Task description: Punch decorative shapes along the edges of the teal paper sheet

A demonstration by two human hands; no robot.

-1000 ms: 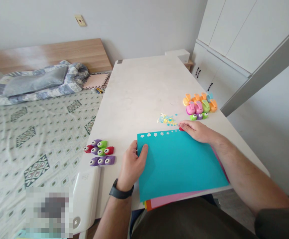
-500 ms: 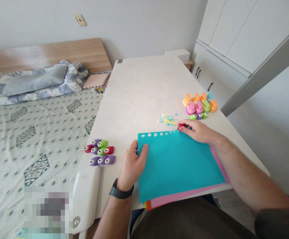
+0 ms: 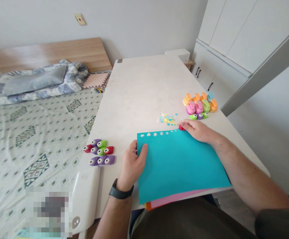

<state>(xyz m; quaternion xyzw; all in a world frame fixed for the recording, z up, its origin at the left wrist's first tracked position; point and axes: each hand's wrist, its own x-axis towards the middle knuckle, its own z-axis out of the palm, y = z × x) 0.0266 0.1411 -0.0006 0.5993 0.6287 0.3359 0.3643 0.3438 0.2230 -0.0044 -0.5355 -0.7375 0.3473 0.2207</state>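
Note:
A teal sheet of paper lies over pink and orange sheets, with a row of small punched shapes along its far edge. My left hand pinches the sheet's left edge, thumb on top and fingers underneath. In my right hand, a small red craft punch sits at the sheet's far edge, mostly covered by the fingers. Just beyond that edge lies a pile of yellow and blue paper cutouts.
Small purple, green and red punches stand at the table's left side. Larger orange, pink and green punches are grouped at right. A white device is at the near left corner, beside a bed.
The teal sheet has shifted slightly, its right side now covering the pink strip. My right fingers have closed further over the red punch. My left hand keeps its grip.

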